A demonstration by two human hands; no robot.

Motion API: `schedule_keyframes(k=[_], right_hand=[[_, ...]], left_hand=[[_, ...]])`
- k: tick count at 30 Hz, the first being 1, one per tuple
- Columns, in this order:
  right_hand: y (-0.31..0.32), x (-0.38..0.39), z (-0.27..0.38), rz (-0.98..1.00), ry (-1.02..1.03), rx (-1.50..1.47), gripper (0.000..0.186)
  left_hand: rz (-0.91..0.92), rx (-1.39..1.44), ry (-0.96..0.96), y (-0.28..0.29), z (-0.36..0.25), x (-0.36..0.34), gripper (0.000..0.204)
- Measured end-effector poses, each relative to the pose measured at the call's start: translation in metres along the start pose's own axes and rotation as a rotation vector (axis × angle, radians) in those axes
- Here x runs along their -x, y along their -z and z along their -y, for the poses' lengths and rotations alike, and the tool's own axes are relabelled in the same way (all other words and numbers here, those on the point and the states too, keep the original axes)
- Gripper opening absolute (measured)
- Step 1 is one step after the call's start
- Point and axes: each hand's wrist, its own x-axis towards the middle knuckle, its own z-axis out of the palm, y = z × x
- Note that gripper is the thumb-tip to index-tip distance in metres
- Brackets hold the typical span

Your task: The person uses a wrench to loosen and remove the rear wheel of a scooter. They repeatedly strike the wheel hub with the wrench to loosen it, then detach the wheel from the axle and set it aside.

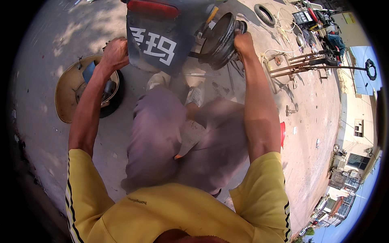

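Note:
I crouch behind the rear of a scooter with a dark mudguard (156, 44) and a red tail light (153, 8). My left hand (115, 53) grips something at the left side of the mudguard; what it closes on is hidden by the hand. My right hand (243, 42) is closed on the edge of a dark round wheel hub (221, 40) at the scooter's right side. My knees in grey trousers (162, 133) and a white shoe (195, 96) sit below the mudguard.
A tan body panel (67, 87) lies on a black tyre (114, 101) at the left on the concrete. A loose tyre (264, 14), cables, a wooden stand (291, 67), tools and a red lid (282, 133) lie to the right.

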Motion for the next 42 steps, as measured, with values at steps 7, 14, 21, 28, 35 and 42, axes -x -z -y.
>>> schedule_keyframes(k=[7, 14, 21, 28, 35, 42], right_hand=[[-0.028, 0.008, 0.019, -0.005, -0.04, -0.046, 0.058], [-0.035, -0.002, -0.005, -0.004, -0.044, -0.042, 0.064], [-0.033, 0.019, 0.015, -0.052, -0.059, -0.108, 0.056], [-0.034, 0.02, 0.01, -0.023, -0.094, -0.155, 0.055], [-0.032, 0.03, 0.022, -0.031, -0.085, -0.098, 0.057], [-0.024, 0.019, 0.006, 0.082, -0.045, 0.015, 0.061]], left_hand=[[0.03, -0.139, -0.102, -0.006, 0.014, 0.015, 0.021], [0.154, -0.12, -0.052, -0.002, 0.005, 0.001, 0.023], [0.064, -0.121, -0.114, -0.01, 0.015, 0.008, 0.024], [-0.013, -0.068, -0.202, -0.015, 0.016, 0.005, 0.023], [0.06, -0.141, -0.089, -0.006, 0.014, 0.014, 0.024], [0.098, -0.126, 0.012, 0.006, -0.008, 0.013, 0.027]])
